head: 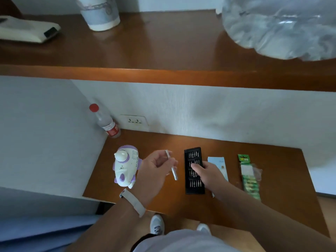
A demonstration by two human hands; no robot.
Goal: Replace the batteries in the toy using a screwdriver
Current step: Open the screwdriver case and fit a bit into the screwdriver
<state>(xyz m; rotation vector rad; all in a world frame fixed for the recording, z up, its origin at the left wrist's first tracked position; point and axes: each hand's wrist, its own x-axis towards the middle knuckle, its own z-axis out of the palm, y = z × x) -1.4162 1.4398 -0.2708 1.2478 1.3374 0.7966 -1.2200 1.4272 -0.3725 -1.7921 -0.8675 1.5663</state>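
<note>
A white and purple toy (125,165) lies on the brown desk (272,206) at the left. My left hand (154,170) holds a slim silver screwdriver handle (171,165) just right of the toy, above the desk. A black tray of screwdriver bits (193,170) lies open in the middle. My right hand (209,172) reaches over that tray, its fingertips on the bits in the middle rows; whether it pinches one is hidden. A green pack of batteries (250,177) lies at the right.
A pale blue and white card or lid (219,165) lies between the tray and the batteries. A clear bottle with a red cap (106,121) leans in the back left corner beside a wall socket (133,121). A wooden shelf (163,51) overhangs, carrying a cup and a plastic bag.
</note>
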